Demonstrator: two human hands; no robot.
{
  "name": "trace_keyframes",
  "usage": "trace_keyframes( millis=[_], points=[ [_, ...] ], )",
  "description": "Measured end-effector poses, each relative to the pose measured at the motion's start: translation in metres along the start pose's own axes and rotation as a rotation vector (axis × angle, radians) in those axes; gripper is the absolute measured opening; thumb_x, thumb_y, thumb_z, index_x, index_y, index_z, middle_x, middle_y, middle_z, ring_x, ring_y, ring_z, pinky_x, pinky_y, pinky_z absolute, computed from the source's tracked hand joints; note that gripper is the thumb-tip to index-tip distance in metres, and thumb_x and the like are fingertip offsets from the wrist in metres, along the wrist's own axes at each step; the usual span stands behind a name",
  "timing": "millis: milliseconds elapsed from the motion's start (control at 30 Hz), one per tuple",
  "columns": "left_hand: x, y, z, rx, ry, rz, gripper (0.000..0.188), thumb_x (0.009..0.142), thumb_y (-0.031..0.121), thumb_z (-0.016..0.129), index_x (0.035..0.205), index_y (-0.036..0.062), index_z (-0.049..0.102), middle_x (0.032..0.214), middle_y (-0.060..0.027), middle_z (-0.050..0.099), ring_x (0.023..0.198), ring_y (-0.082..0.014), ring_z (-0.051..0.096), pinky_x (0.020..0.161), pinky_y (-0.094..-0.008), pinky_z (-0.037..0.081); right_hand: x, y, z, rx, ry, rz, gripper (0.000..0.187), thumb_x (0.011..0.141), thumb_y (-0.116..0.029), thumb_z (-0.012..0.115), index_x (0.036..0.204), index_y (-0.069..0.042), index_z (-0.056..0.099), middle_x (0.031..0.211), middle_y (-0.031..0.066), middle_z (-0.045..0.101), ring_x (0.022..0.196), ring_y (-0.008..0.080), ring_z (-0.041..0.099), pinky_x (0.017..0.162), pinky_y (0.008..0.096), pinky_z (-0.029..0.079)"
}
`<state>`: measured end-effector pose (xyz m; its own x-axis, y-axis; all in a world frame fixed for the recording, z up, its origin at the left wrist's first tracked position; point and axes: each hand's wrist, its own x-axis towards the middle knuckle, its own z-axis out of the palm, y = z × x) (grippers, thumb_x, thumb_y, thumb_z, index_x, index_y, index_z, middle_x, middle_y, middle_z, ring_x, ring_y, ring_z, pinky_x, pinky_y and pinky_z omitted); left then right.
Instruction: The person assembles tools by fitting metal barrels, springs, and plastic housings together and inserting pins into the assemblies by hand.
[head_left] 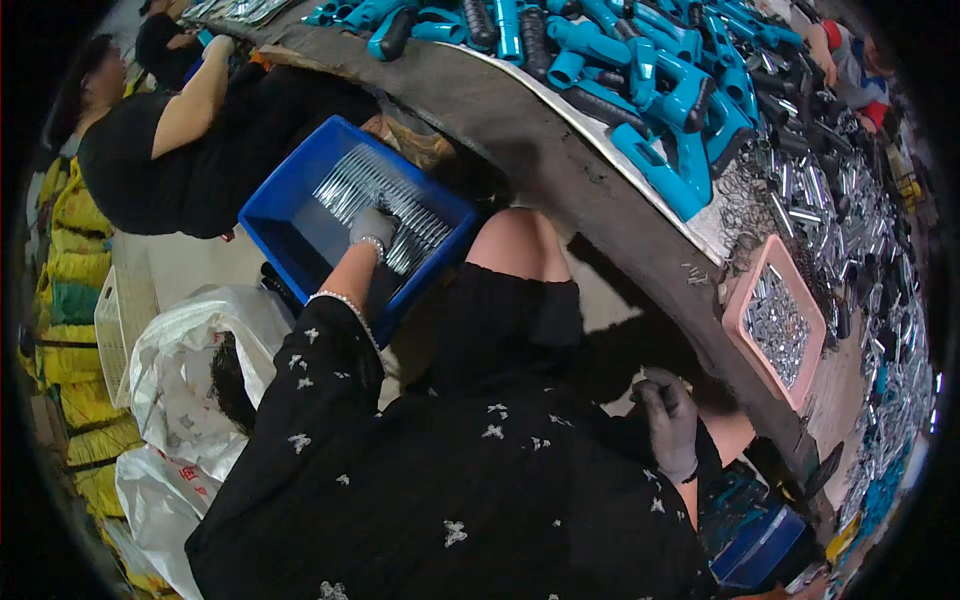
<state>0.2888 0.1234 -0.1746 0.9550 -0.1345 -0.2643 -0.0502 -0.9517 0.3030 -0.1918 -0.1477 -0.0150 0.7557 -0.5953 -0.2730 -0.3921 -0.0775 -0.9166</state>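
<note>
My left hand (373,229), in a grey glove, reaches into a blue plastic bin (300,165). It touches rows of shiny metal parts (410,228) lying side by side there; its fingertips are hidden among them. Over my lap at the right, my gloved right hand (668,418) is closed, with thumb and fingers curled together. A small light spot shows at its fingertips, but I cannot make out what it is.
Teal tool housings with black grips (660,150) are heaped on the workbench (560,145). A pink tray (736,318) of small metal pieces stands at its right. White sacks (200,330) and yellow bundles (78,350) line the left. A co-worker (180,150) sits at upper left.
</note>
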Motion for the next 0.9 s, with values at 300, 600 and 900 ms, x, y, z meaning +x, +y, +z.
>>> trace_keyframes(
  millis=[300,600,900],
  points=[
    [0.057,-0.077,0.016,0.125,0.042,0.108,0.035,0.079,0.028,0.067,0.102,0.0029,0.074,0.102,-0.0252,0.070,0.099,-0.0408,0.067,0.088,-0.0452,0.052,0.004,0.017,0.014,-0.024,-0.092,-0.016,0.024,0.094,-0.009,0.062,0.116,0.002,0.063,0.102,0.0115,0.068,0.091,0.0160,0.064,0.081,0.0284,0.050],
    [-0.036,0.011,-0.069,-0.151,0.022,0.157,0.031,0.079,0.022,0.067,0.103,0.0019,0.073,0.102,-0.0221,0.071,0.095,-0.0359,0.069,0.084,-0.0423,0.052,0.003,-0.003,0.010,-0.153,-0.129,-0.099,0.023,0.094,-0.012,0.063,0.113,0.001,0.064,0.099,0.0110,0.068,0.090,0.0161,0.064,0.079,0.0293,0.050],
    [-0.255,0.167,-0.086,-0.388,-0.225,0.932,0.015,0.075,0.016,0.069,0.077,0.0012,0.071,0.068,-0.0212,0.061,0.071,-0.0340,0.062,0.066,-0.0423,0.047,0.019,-0.042,0.006,-0.139,-0.219,-0.264,0.048,0.090,-0.026,0.070,0.129,-0.003,0.055,0.121,0.0166,0.064,0.109,0.0277,0.064,0.095,0.0397,0.050]
  ],
)
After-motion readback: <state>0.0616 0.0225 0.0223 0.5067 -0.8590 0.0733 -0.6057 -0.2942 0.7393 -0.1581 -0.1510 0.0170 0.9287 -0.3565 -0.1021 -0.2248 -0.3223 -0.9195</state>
